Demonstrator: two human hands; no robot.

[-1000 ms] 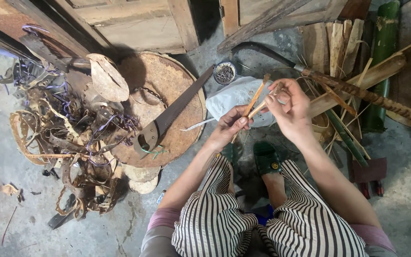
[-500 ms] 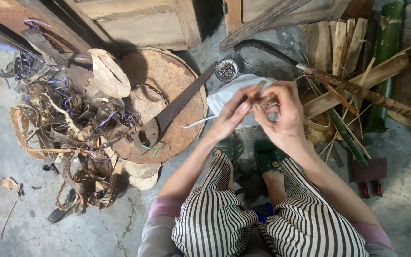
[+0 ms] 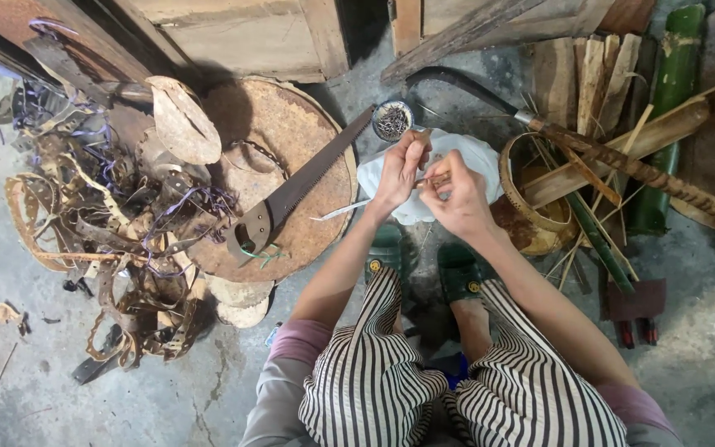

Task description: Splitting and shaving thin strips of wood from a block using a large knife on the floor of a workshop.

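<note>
Fingers of the left hand (image 3: 399,170) bent and pressed together, pinching a thin tan strip (image 3: 434,177). Fingers of the right hand (image 3: 458,197) curled tight too, pinching the same strip from the other side. Both hands touching, held up over a white cloth (image 3: 477,153) on the floor (image 3: 705,364), between a round rusty plate (image 3: 308,141) and a small basket (image 3: 513,186).

To do this well, hold the strip snug but not hard, so no snapping. Keep both thumbs close together. Work slow and little by little. Keep the hands over the cloth, so small bits land there. Mind the saw (image 3: 299,192) lying on the rusty plate, just beside the left arm.

Looks thin, flat and stiff, like a slice of bamboo. Tan in colour, with only a short bit showing between the hands. Hard to see the rest, hidden inside the grip. Below the left hand, a pale sliver (image 3: 341,211) pointing toward the saw; cannot tell if part of the same strip. Near the top of the cloth, a little round tin (image 3: 392,121) of dark nails.
</note>
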